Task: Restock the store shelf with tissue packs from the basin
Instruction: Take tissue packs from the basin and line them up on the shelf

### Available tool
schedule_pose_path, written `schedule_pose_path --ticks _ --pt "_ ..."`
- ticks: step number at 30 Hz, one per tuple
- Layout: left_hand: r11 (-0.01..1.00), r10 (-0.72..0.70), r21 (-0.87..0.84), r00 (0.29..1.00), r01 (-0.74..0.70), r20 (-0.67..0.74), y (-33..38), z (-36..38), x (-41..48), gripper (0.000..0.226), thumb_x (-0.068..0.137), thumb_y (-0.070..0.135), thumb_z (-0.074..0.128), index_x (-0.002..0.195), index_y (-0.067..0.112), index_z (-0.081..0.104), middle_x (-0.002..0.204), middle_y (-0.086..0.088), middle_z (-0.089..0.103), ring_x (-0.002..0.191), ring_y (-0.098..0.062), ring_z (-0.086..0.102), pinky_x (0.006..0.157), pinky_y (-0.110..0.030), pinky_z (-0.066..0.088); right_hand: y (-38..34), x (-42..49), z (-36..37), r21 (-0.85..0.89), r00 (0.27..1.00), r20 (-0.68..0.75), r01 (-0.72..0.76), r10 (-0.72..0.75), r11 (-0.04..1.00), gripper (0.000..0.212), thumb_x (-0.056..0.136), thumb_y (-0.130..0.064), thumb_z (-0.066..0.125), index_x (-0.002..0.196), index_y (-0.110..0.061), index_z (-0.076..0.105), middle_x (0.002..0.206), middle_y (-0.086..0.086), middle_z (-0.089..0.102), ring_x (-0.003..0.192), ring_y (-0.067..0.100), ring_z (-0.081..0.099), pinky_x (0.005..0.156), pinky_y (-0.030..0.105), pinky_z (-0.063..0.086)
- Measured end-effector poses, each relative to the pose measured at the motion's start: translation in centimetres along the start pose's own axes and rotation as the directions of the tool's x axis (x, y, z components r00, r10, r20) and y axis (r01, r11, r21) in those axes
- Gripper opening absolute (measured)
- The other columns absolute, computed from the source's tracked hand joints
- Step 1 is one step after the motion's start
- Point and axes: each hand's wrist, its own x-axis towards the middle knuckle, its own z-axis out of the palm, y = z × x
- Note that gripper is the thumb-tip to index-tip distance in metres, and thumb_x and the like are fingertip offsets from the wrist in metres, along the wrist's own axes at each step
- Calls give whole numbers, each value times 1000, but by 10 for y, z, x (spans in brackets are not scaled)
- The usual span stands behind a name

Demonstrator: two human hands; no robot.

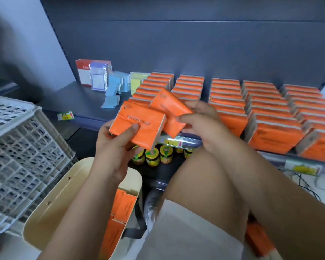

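Observation:
My left hand grips a stack of orange tissue packs in front of the shelf edge, thumb on the top face. My right hand pinches another orange tissue pack, tilted and overlapping the first. Several rows of orange tissue packs stand on the dark shelf. The cream basin sits at the lower left beneath my left forearm, and more orange packs lie in it.
A white lattice crate stands left of the basin. Blue, yellow and boxed items sit at the shelf's back left. Small yellow-lidded jars fill the shelf below. My bare knee is raised at centre right. Cables lie at the right.

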Motion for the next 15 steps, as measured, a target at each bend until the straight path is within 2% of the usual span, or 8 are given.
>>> schedule_pose_path --ticks 3,5,7,10,12,14,15 --pt "999 -16 -37 1000 16 1 4 13 3 42 86 4 76 117 17 51 115 -10 75 99 -28 76 76 -48 64 -7 0 -18 -41 996 -16 90 -91 995 39 80 4 74 106 -24 66 109 0 74 102 21 72 93 54 58" --pt "998 -22 -62 1000 21 -10 5 20 5 56 83 0 77 129 11 47 121 -14 73 102 -29 76 80 -51 63 -11 2 -26 -50 993 -18 117 -118 992 41 80 2 74 112 -22 67 113 -1 74 104 20 72 94 53 58" --pt "996 -27 -84 1000 26 -9 5 23 8 65 83 -2 76 138 10 44 125 -14 72 105 -29 75 78 -47 64 -12 4 -30 -55 989 -33 140 -142 989 44 79 1 75 116 -22 67 113 -3 75 103 17 73 92 48 60" --pt "993 -39 -106 999 43 35 3 25 12 53 91 4 70 140 11 51 128 -11 71 112 -29 72 79 -44 62 -8 8 -34 -159 975 -55 203 -214 966 42 78 1 75 106 -29 67 107 -7 74 96 13 72 84 39 61" --pt "988 -61 -142 997 67 52 -1 22 18 46 96 11 63 141 10 53 130 -11 70 116 -29 70 83 -45 61 -4 12 -36 -249 966 -37 239 -256 939 42 76 1 77 98 -33 67 106 -8 74 96 13 71 84 36 59" --pt "984 -61 -163 998 65 33 -3 15 25 47 97 18 62 142 9 54 131 -11 70 120 -28 68 86 -45 59 -1 16 -39 -379 957 7 271 -291 885 43 74 -2 80 98 -36 68 106 -12 72 98 8 68 84 21 54" --pt "987 -41 -152 999 44 26 -4 11 28 49 96 21 63 143 9 54 133 -11 69 123 -28 66 91 -44 56 -1 18 -41 -458 952 37 287 -304 841 43 73 -4 81 100 -35 70 105 -15 71 97 4 66 80 11 49"
